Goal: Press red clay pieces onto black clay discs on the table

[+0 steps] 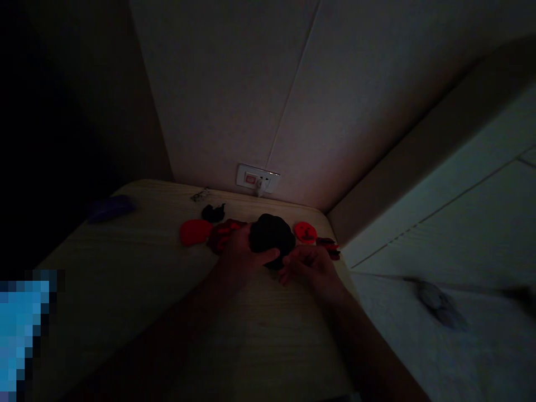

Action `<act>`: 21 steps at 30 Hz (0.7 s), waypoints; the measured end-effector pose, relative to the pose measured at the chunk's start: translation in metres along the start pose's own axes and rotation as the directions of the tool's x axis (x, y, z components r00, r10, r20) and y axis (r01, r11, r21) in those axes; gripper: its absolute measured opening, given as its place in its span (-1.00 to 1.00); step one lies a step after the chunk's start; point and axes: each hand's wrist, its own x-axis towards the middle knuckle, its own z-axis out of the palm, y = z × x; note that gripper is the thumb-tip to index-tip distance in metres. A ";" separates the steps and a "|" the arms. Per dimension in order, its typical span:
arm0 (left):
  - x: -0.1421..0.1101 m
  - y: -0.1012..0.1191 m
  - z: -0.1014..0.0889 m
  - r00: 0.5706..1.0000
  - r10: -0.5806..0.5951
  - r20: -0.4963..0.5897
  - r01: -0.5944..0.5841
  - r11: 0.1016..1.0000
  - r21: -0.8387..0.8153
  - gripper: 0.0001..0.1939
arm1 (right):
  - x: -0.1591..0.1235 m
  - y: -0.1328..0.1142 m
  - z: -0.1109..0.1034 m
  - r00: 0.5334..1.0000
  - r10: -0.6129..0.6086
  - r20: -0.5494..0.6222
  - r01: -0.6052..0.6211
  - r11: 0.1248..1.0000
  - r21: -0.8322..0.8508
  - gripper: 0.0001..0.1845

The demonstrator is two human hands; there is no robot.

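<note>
Lump (pixel 272 234), black, near far edge of surface (pixel 251 346). Left hand (pixel 242 248): gripping lump, thumb apart from part-hidden fingers. Right hand (pixel 316 271): just beside, fingers curled, pinch not discernible.

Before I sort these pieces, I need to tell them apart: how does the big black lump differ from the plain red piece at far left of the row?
The black lump is dark; the red piece is bright. The black lump looks larger than the red piece. The left hand grips the black lump, while no hand touches the red piece. Both have rounded outlines.
</note>
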 end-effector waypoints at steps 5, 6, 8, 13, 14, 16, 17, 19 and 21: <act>0.000 0.001 -0.001 0.999 0.025 0.026 -0.026 0.998 0.050 -0.46 | 0.002 -0.002 0.004 0.997 -0.039 -0.060 0.034 0.996 -0.077 -0.67; -0.001 0.001 -0.001 0.999 0.026 0.033 -0.029 0.997 0.069 -0.47 | 0.003 -0.002 0.004 0.996 -0.047 -0.076 0.039 0.994 -0.101 -0.66; -0.001 0.000 -0.001 0.999 0.034 0.032 -0.036 0.996 0.077 -0.49 | 0.004 0.001 0.003 0.992 -0.059 -0.111 0.043 0.989 -0.145 -0.65; 0.001 -0.005 -0.001 0.999 -0.005 0.049 0.003 1.000 0.025 -0.55 | 0.005 0.005 -0.001 0.988 -0.064 -0.138 0.039 0.984 -0.177 -0.61; 0.001 -0.006 -0.001 0.999 -0.005 0.053 0.004 1.000 0.030 -0.55 | 0.005 0.005 -0.001 0.990 -0.064 -0.129 0.040 0.984 -0.175 -0.60; 0.002 -0.007 -0.002 0.999 0.010 0.044 -0.012 0.999 0.034 -0.53 | 0.005 0.004 -0.001 0.990 -0.074 -0.124 0.054 0.986 -0.157 -0.59; 0.002 -0.008 -0.003 0.999 0.021 0.040 -0.022 0.999 0.027 -0.52 | 0.005 0.004 0.000 0.989 -0.079 -0.123 0.061 0.988 -0.145 -0.59; 0.003 -0.007 -0.003 0.998 0.042 0.042 -0.042 0.999 0.003 -0.51 | 0.006 0.004 0.001 0.987 -0.092 -0.132 0.073 0.987 -0.140 -0.60; 0.002 -0.005 -0.003 0.998 0.042 0.049 -0.041 0.999 -0.003 -0.51 | 0.006 0.004 0.001 0.984 -0.107 -0.144 0.083 0.983 -0.162 -0.61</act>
